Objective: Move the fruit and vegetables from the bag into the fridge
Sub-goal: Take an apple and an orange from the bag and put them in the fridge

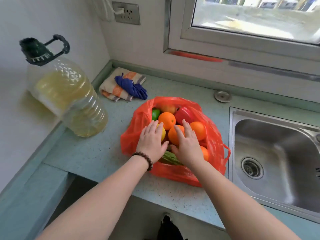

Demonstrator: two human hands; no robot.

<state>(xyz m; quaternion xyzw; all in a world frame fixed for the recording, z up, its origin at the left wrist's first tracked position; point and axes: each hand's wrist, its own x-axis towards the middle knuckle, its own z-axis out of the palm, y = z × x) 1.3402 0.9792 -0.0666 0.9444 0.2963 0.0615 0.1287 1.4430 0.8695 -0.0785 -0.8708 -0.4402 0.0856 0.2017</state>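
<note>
An open red plastic bag (214, 135) sits on the counter (97, 153) beside the sink (277, 144), full of oranges, a lemon and a red pepper. Left hand (151, 142) and right hand (187, 144) rest flat on the fruit, fingers (178, 131) spread, gripping nothing, likely choosing what to lift.

— What sits on the pale blue-green speckled worktop (97, 153)?

— An open red-orange plastic bag (213, 135) holding round oranges (167, 120), a glossy red bell pepper (186, 114), a green lime (155, 114), a yellow lemon (162, 133) and long green vegetables (170, 157).

— And the person's hands?

— Both lie flat, fingers spread, on the fruit: the left hand (150, 142), with a brown bead bracelet (143, 160) at the wrist, over the lemon; the right hand (187, 144) over an orange.

— Anything nearby?

— A large clear oil jug with a dark green cap (69, 94) to the left, a folded striped cloth (117, 84) with a blue rag (131, 87) on it behind, and a stainless steel sink (277, 153) just to the right.
</note>
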